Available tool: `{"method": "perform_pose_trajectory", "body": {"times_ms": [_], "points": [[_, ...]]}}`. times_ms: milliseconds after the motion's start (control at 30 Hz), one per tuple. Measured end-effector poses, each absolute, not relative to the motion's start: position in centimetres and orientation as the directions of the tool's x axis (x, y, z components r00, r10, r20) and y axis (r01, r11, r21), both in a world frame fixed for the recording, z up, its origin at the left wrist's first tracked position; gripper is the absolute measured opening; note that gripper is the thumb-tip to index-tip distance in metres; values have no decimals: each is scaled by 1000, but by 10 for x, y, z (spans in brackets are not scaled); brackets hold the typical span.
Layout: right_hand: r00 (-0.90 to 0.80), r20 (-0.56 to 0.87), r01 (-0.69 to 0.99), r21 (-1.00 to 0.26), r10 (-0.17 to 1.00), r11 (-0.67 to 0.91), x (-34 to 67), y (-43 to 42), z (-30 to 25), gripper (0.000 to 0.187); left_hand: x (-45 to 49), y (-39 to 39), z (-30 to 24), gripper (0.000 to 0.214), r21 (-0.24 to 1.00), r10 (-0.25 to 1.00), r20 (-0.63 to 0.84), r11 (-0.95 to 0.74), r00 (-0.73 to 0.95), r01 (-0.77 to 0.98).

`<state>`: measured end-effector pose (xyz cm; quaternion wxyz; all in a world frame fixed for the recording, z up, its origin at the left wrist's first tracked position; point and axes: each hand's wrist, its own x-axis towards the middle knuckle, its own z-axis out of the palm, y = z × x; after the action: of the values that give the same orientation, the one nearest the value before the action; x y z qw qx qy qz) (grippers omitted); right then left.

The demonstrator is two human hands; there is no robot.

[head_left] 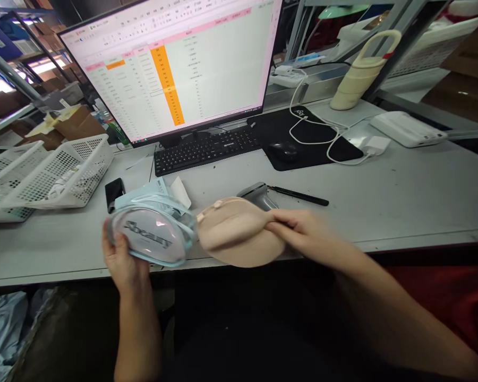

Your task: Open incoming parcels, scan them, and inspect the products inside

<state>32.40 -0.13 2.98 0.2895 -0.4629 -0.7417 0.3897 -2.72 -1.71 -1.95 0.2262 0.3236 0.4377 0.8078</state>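
Here my left hand (121,254) clasps the clear oval package (153,233) at the desk edge (382,241); my right hand (298,231) pinches the beige bra cup (237,239) beside it. I'd keep both grips firm, cup level.

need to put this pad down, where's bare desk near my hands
Bare desk right of the pen, below the mouse mat. Also a strip below the white basket. Crowded around the scanner and left hand.

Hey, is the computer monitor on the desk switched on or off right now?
On. The monitor is lit and shows a spreadsheet with an orange column and pink header cells, above the keyboard.
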Motion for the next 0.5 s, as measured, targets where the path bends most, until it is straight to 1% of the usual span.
{"method": "perform_pose_trajectory", "body": {"times_ms": [33, 67, 100, 133, 200, 233, 300, 367, 400, 433, 467, 500], "points": [[-398, 38, 459, -857, 917, 235, 334, 0, 29, 30, -35, -17, -19, 48, 854, 641, 328, -515, -694, -72], [-388, 19, 443, -873, 921, 204, 342, 1, 29, 32, -39, -16, -20, 48, 873, 667, 313, -482, -676, -71], [-371, 12, 415, -892, 928, 178, 348, 2, 28, 34, -40, -15, -22, 49, 906, 721, 282, -416, -633, -70], [-352, 17, 376, -913, 936, 158, 351, 3, 28, 35, -38, -13, -25, 49, 941, 784, 248, -335, -569, -52], [-324, 43, 276, -951, 945, 138, 349, 3, 25, 35, -28, -7, -31, 48, 974, 882, 226, -213, -413, 78], [-320, 46, 213, -970, 946, 119, 346, 3, 23, 34, -21, -2, -33, 47, 963, 903, 253, -203, -348, 175], [-314, 16, 50, -998, 949, 34, 336, 2, 17, 35, -9, 8, -33, 46, 903, 902, 345, -243, -259, 355], [-296, -41, -148, -985, 954, -89, 323, 0, 10, 39, 0, 15, -26, 49, 840, 883, 409, -265, -230, 473], [-294, -76, -244, -958, 953, -152, 316, -1, 6, 41, 4, 16, -21, 51, 824, 871, 429, -270, -238, 498], [-303, -110, -324, -922, 947, -211, 309, -3, 2, 42, 8, 15, -15, 56, 836, 864, 435, -283, -254, 469], [-330, -139, -383, -884, 934, -267, 300, -5, -1, 43, 14, 11, -9, 62, 863, 858, 435, -309, -275, 400], [-376, -166, -413, -850, 912, -325, 292, -7, -4, 42, 21, 5, -4, 70, 897, 856, 422, -345, -300, 278]]}}
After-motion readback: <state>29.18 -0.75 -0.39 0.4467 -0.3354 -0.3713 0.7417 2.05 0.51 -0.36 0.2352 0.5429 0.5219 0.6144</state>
